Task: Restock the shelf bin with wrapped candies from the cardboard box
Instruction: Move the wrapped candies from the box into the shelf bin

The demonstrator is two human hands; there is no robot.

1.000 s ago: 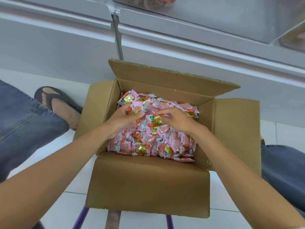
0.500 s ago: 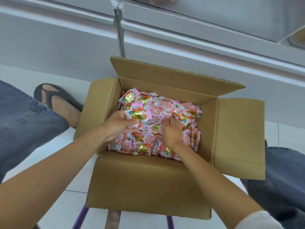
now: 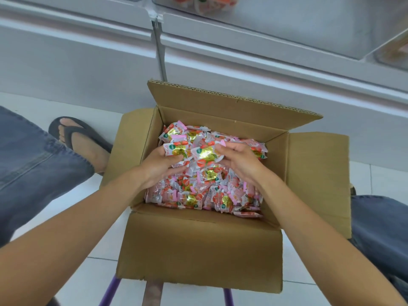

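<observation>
Head camera, looking down: a white shelf unit (image 3: pixel 88 51) runs across the top of the frame. Its clear shelf bin (image 3: pixel 276 23) holds a few red-and-white packets, well above the open cardboard box (image 3: pixel 198 250), which sits on a purple-legged support (image 3: pixel 109 290) between the person's knees. The box is close to full of wrapped candies (image 3: pixel 198 195) in pink, red and gold. Both hands are inside it, over the far half: the left hand (image 3: pixel 157 166) and right hand (image 3: pixel 240 161) face each other and squeeze a loose handful of candies (image 3: pixel 204 154) between them at the top of the pile. Whether the bunch has cleared the pile cannot be told. Spillage looks the likeliest trouble. The slick packets are only pressed together, not enclosed, and the bin is high overhead, so any slackening of the squeeze could drop pieces onto the tiled floor (image 3: pixel 379 180). Leaning on the near flap might also tip the box off its narrow perch. The fingers of the left hand (image 3: pixel 176 160) curl under and around the packets, while the fingers of the right hand (image 3: pixel 229 149) are bent and close together, tips pinching the bunch's far edge.
</observation>
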